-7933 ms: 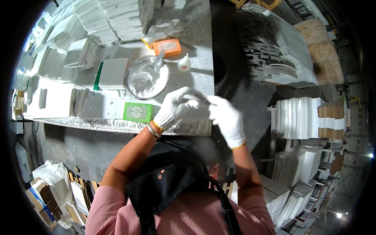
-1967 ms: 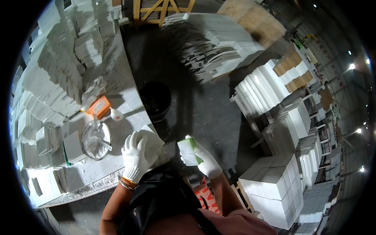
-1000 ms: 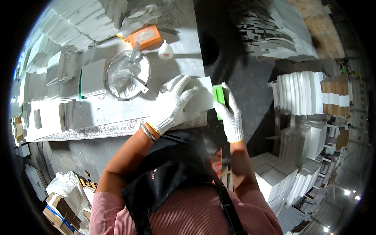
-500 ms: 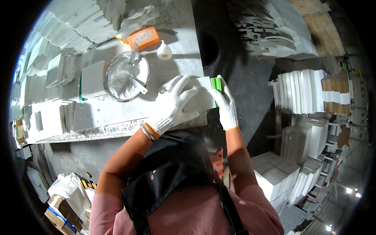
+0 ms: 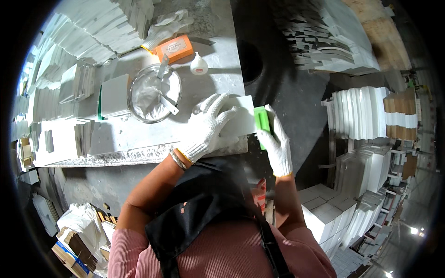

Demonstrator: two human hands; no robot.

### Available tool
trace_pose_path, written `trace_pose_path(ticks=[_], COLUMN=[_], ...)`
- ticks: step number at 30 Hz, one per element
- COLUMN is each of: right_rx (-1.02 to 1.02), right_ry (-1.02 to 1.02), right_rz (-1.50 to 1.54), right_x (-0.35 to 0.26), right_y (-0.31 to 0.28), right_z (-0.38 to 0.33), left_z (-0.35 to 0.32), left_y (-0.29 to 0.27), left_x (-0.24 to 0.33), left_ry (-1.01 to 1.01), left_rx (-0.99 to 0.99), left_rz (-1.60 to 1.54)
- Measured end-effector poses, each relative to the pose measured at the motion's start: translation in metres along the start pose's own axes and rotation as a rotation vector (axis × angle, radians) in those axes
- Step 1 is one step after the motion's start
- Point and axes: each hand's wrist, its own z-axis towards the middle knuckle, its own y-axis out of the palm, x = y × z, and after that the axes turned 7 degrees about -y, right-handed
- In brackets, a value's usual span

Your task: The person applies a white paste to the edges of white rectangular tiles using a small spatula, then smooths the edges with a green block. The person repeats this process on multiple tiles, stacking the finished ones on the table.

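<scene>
Apron (image 5: 204,208): black, over a pink ribbed top, nearest the lens.
Right hand (image 5: 277,144): white knit glove, grip wrapped around the green block (image 5: 262,124), pressed against the right edge of the white tile (image 5: 238,121).
Left hand (image 5: 207,128): gloved too, laid flat with fingers spread on the tile, pinning it down; no closed grip, palm only.
White tile: flat at the front right corner of the worktop (image 5: 139,141), partly under the left hand, right edge touching the green block.
Glass bowl (image 5: 154,92): farther back and left, white paste inside, a scraper (image 5: 168,103) lying in it.
White slab (image 5: 115,95): just left of the bowl, over a green edge.
Small white bottle (image 5: 198,65): beyond the bowl, upright.
Orange box (image 5: 174,48): behind the bottle, near spare gloves (image 5: 167,27).
Tile stacks (image 5: 361,113): well apart, right and far.
</scene>
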Motion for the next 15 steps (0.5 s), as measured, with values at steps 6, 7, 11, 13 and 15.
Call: trace_pose_path(ticks=[6, 7, 11, 13, 15], right_rx=[0.093, 0.136, 0.300, 0.323, 0.293], right_ry=[0.047, 0.054, 0.160, 0.199, 0.120], right_rz=[0.014, 0.113, 0.420, 0.540, 0.585], right_x=[0.056, 0.067, 0.078, 0.085, 0.087], right_y=[-0.007, -0.011, -0.026, -0.027, -0.019], right_z=[0.031, 0.033, 0.015, 0.004, 0.001], left_z=[0.001, 0.000, -0.010, -0.012, -0.012], left_y=[-0.001, -0.002, -0.001, -0.005, -0.018], left_x=[0.003, 0.008, 0.029, 0.029, 0.031], left_ry=[0.007, -0.025, -0.228, -0.249, -0.308], left_rx=[0.041, 0.039, 0.044, -0.064, -0.210], left_rz=[0.035, 0.051, 0.128, 0.097, 0.054])
